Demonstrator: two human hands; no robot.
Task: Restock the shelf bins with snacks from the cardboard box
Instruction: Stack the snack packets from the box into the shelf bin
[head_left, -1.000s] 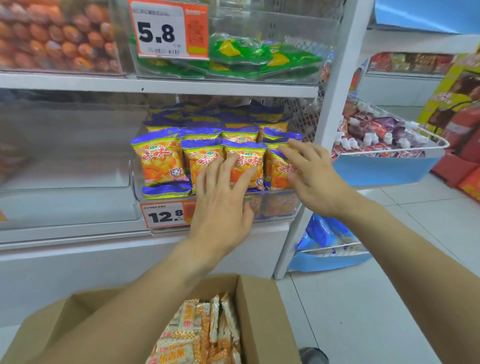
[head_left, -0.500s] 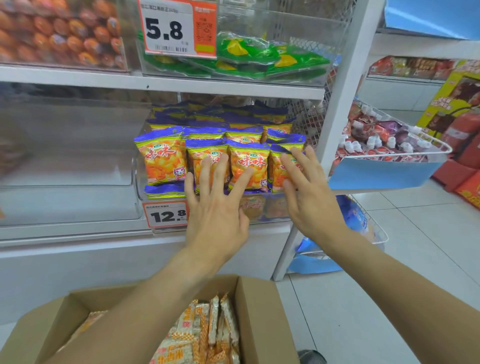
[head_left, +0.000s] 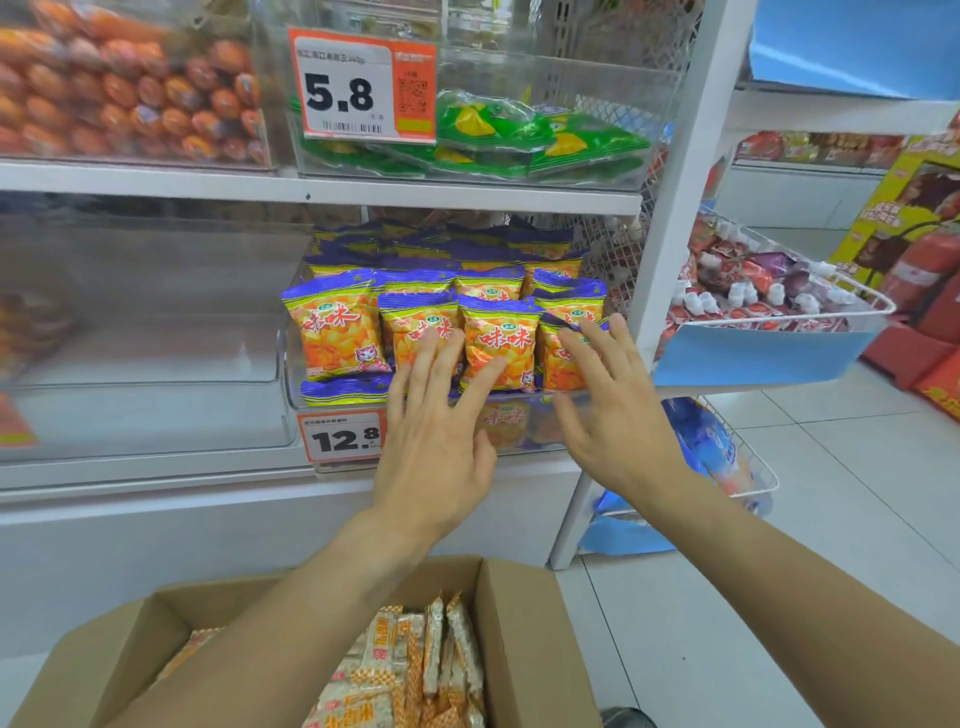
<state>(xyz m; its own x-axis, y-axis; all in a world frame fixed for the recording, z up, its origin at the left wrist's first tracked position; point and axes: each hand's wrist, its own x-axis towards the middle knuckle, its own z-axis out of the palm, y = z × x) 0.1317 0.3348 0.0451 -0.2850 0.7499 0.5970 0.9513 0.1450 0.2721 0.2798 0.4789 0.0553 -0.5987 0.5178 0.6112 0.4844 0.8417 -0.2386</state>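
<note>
The upright orange snack packets (head_left: 415, 332) stood packed along the front edge of the clear shelf bin (head_left: 519, 431); a careless brush could, in my judgement, tip the front row over that edge. The left hand (head_left: 434, 447) was spread flat, empty, fingertips at the front packets. The right hand (head_left: 613, 410) was likewise splayed, empty, beside the right-end packet. The cardboard box (head_left: 524, 639) sat below, holding more snacks.

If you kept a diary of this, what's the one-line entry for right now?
left hand: open, fingertips on orange-and-purple snack bags | right hand: open, by same bags | clear plastic bin: full | brown cardboard box: holds packets
</note>
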